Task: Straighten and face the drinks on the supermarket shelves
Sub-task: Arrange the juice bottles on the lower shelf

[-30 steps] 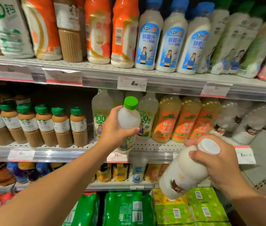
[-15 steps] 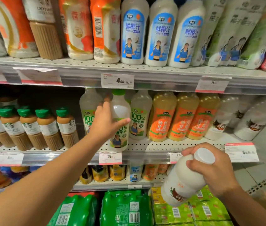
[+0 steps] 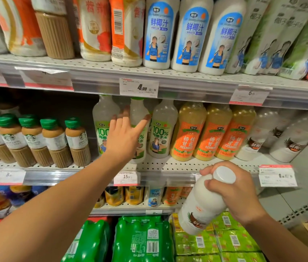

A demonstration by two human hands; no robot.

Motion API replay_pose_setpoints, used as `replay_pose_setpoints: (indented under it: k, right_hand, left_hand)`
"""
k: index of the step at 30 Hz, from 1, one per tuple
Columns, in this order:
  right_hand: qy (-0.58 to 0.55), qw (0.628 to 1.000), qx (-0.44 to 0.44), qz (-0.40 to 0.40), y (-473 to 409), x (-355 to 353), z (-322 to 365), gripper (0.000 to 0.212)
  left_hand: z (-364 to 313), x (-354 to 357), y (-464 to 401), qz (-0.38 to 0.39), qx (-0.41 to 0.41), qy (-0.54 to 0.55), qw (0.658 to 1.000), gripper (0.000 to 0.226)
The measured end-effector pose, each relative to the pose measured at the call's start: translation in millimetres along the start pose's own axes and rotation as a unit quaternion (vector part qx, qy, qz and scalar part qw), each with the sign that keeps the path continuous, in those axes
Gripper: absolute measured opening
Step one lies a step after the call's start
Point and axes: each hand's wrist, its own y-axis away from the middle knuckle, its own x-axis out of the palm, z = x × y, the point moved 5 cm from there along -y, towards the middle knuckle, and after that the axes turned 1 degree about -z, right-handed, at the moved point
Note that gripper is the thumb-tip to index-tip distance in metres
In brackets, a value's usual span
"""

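Left hand (image 3: 124, 137) has its fingers spread loose right at the middle one of three clear coconut water bottles (image 3: 139, 129) on the middle shelf (image 3: 177, 165), near its front edge. Right hand (image 3: 234, 191) grips a smooth white milky bottle (image 3: 200, 207) by the neck, tilted, below that shelf. Three orange-label juices (image 3: 210, 133) stand right of the waters, five green-capped ribbed coffees (image 3: 36, 140) left.

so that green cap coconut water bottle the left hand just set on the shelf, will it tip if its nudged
Probably fairly easily: the green-capped coconut water bottle is tall and narrow, standing upright on the perforated shelf. It looks full, so likely heavy enough to resist a light touch from the open left hand. Its smooth plastic would probably slide, and close neighbours might catch it.
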Motion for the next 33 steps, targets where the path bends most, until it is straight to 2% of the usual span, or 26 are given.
replay_pose_setpoints:
  k: [9, 14, 15, 17, 20, 22, 27, 33]
  right_hand:
    - [0.003, 0.999, 0.008, -0.042, 22.6, -8.5, 7.5, 0.028]
    - [0.001, 0.997, 0.035, -0.067, 41.5, -14.5, -1.0, 0.026]
    - [-0.004, 0.997, 0.042, -0.071, 45.3, -16.4, -3.4, 0.026]
    - [-0.011, 0.995, 0.059, -0.079, 51.6, -21.1, -9.3, 0.026]
    - [-0.008, 0.991, 0.095, -0.09, 56.1, -36.3, -17.9, 0.026]
    - [-0.009, 0.991, 0.103, -0.088, 58.3, -51.7, -20.5, 0.025]
    - [-0.017, 0.992, 0.076, -0.099, 56.3, -112.5, -23.7, 0.024]
    - [-0.039, 0.993, 0.029, -0.104, 28.9, -207.4, -31.6, 0.021]
  left_hand:
    - [3.7, 23.1, -14.3, -0.008, -0.001, 0.002, 1.0, 0.105]
    - [-5.1, 10.8, -2.2, -0.004, -0.019, 0.027, 0.999, 0.101]
    - [-13.9, 4.2, 4.0, -0.011, -0.013, 0.037, 0.999, 0.097]
    - [-43.5, -12.4, 19.4, -0.028, 0.051, 0.073, 0.996, 0.085]
    - [-102.0, -49.6, 32.7, -0.095, 0.193, 0.147, 0.965, 0.07]
    - [-137.7, -75.1, 28.5, -0.125, 0.242, 0.166, 0.948, 0.066]
    - [-214.4, -119.4, -10.0, -0.156, 0.255, 0.131, 0.945, 0.068]
    - [-286.1, -123.6, -68.8, -0.122, 0.271, 0.019, 0.955, 0.068]
